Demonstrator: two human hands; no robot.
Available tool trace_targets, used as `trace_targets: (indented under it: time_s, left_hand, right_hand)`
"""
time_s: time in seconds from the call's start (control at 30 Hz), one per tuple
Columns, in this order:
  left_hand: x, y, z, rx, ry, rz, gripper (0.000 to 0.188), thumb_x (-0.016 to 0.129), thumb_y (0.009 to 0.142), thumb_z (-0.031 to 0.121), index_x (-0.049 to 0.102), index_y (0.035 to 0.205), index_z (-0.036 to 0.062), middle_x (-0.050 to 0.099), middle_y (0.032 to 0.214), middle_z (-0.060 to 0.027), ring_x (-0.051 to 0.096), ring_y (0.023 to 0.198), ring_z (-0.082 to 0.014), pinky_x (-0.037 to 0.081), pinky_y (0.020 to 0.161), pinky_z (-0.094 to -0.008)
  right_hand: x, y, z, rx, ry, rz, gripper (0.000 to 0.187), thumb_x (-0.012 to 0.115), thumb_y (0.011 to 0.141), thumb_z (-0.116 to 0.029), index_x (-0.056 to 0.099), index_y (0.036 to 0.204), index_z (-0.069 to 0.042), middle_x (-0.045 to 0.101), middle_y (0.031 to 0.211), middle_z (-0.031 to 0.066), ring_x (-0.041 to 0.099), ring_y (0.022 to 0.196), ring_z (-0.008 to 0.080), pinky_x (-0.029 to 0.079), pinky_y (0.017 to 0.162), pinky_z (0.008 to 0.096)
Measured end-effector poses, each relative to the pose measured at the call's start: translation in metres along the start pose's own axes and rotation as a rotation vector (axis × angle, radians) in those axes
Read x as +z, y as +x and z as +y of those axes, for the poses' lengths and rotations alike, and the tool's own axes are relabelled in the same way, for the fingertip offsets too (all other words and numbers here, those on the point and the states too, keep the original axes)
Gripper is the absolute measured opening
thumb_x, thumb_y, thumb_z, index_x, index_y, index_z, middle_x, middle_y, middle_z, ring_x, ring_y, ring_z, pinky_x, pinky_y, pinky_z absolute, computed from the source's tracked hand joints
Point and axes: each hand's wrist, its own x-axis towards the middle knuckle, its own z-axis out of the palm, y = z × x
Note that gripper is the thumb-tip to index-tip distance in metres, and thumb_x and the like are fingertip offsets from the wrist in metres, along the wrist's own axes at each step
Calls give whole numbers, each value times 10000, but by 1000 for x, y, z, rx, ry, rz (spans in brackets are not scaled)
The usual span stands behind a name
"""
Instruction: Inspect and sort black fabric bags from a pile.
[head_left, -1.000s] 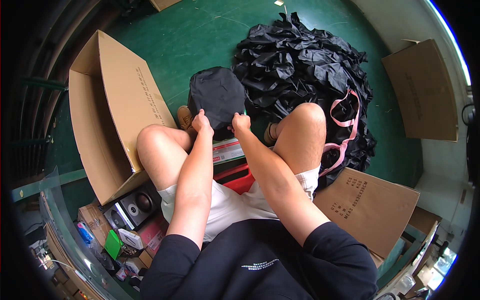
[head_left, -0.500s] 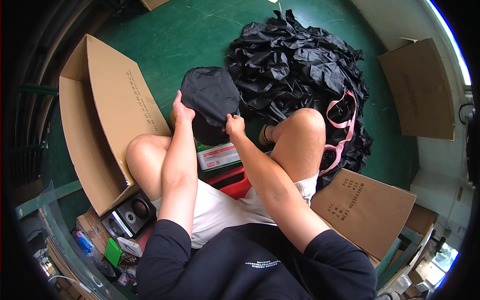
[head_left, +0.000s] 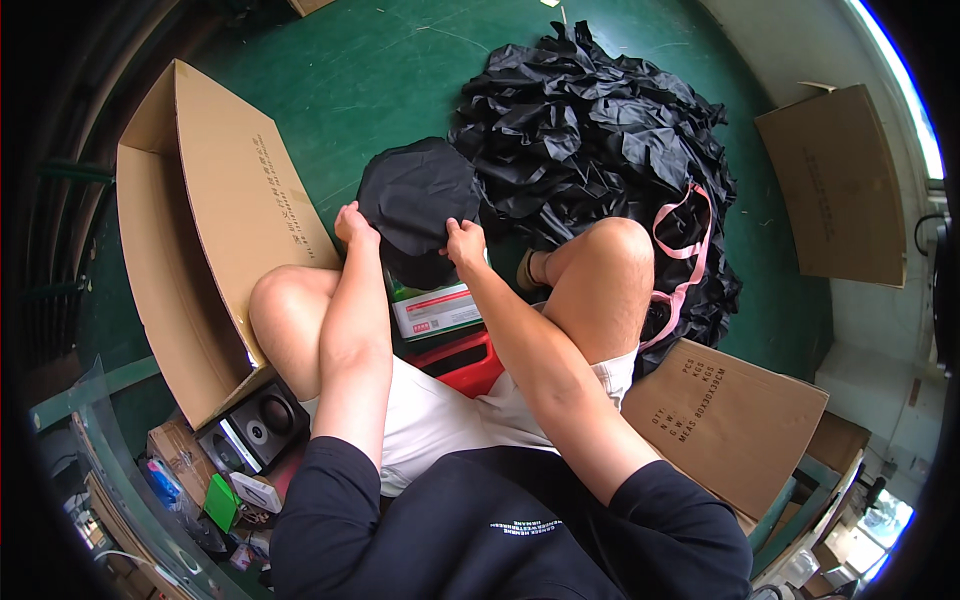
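Note:
Between my knees I hold out a round black fabric piece (head_left: 415,195), its top spread fairly flat with a few creases. My left hand (head_left: 356,224) is closed on its left edge, fingers curled. At the lower right edge, my right hand (head_left: 463,243) pinches the cloth with the thumb on top. More black cloth (head_left: 425,272) hangs below the round part, over a white, red and green box (head_left: 437,312). Just beyond, to the right, lies a big heap of crumpled black fabric (head_left: 590,130).
An open cardboard box (head_left: 235,170) stands on the left. A pink strap (head_left: 690,250) lies on the heap's right side. Another carton (head_left: 725,420) is by my right thigh, and one (head_left: 840,185) leans at the wall. A red plastic item (head_left: 460,362) sits between my legs.
My left hand has slid down along the left edge, and its fingers are now more curled. The fabric piece and my right hand have shifted slightly.

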Motion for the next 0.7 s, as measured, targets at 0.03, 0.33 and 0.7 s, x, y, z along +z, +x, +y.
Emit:
trace_targets:
  time_s: [0.03,0.33,0.7]
  left_hand:
    - [-5,-11,-3,41,112,-5,377,706,759,-12,625,1124,-67,650,1170,-190,618,1075,-283,470,969,-354]
    - [-25,-95,0,368,692,-145,543,802,754,186,516,1167,-21,645,1110,-229,635,1045,-311,465,925,-372]
    - [-67,-119,-14,336,949,43,416,773,777,145,544,1109,44,649,1096,-226,627,1044,-388,483,924,-434]
  right_hand:
    - [-2,0,2,1,-44,27,311,574,959,-267,635,989,37,639,726,90,596,489,174,461,474,298]
    - [-15,-4,12,43,-245,49,283,582,919,-219,652,935,55,672,702,126,647,530,206,506,532,329]
    - [-20,-24,18,253,-709,87,217,633,849,-187,746,980,-56,737,991,103,713,939,271,565,798,356]
